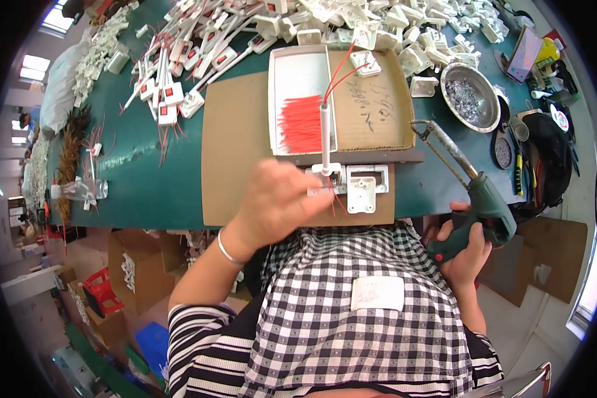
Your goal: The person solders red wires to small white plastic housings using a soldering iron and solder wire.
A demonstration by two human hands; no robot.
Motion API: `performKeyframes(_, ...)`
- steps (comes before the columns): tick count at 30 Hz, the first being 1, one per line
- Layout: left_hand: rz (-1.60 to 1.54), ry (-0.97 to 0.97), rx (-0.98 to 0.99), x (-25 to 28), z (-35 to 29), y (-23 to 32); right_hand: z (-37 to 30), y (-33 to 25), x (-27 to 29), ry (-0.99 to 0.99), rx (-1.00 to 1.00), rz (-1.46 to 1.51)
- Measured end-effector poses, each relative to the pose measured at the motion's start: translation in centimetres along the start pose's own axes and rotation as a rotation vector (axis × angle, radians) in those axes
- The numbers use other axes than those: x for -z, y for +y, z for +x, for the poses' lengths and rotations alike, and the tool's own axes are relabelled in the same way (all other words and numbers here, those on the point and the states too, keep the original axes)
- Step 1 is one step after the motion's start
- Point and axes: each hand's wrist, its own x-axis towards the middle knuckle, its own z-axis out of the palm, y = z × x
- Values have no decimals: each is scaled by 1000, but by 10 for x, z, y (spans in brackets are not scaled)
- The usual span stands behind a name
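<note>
My right hand point(466, 252) is closed round the green grip of a soldering gun point(492, 209), its metal barrel slanting up and left toward the box. My left hand point(278, 199) is curled beside a white tube point(325, 136) with red wires at both ends. Motion smears its fingers, so whether they pinch a wire cannot be made out. The tube stretches over a shallow box point(408, 99); its lower end lies at a metal fixture point(383, 178). An open white plastic housing point(361, 194) sits on that fixture. Another small housing point(366, 64) lies in the box, near the tube's upper wires.
A bundle of short red wires point(301, 125) lies in the box's white section. Heaped white housings point(418, 50) and switch handles point(172, 93) cover the far bench. To the right stand a metal bowl of small parts point(471, 99), pliers point(519, 174) and a phone point(523, 53).
</note>
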Motion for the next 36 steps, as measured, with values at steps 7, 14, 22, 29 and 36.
performKeyframes(7, 130, -120, 25, -19, 2, 20, 2, -2, -8, -30, -26, -40)
performKeyframes(14, -88, -110, -3, -12, 6, 9, 3, -2, -5, -28, -57, -82)
performKeyframes(22, -520, -293, 336, -1, 9, 9, -3, -1, -8, -74, -71, -119)
performKeyframes(29, -68, 71, 387, -7, 7, 25, -8, 1, 28, -452, 4, -367)
performKeyframes(36, -13, 90, 286, -16, 5, 25, -4, -7, 17, -594, 160, -670)
